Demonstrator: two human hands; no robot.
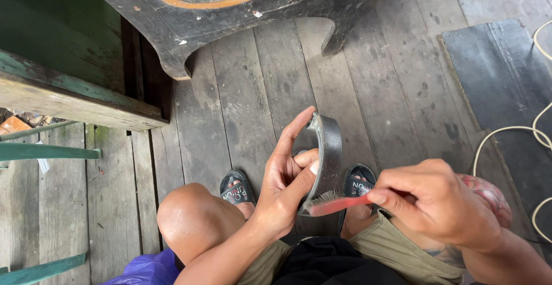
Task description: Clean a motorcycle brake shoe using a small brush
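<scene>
My left hand (287, 176) grips a curved dark-grey metal brake shoe (329, 153), held upright above my knees with the index finger stretched along its top end. My right hand (434, 201) holds a red-handled toothbrush (339, 204) whose bristles touch the lower end of the shoe. Both hands work over my lap, above my sandalled feet.
A worn black wooden piece with an orange-rimmed opening (230, 3) stands on the grey plank floor (259, 89) ahead. A green wooden rail (63, 89) runs at the left. A dark mat (500, 78) and a white cable (517, 133) lie at the right.
</scene>
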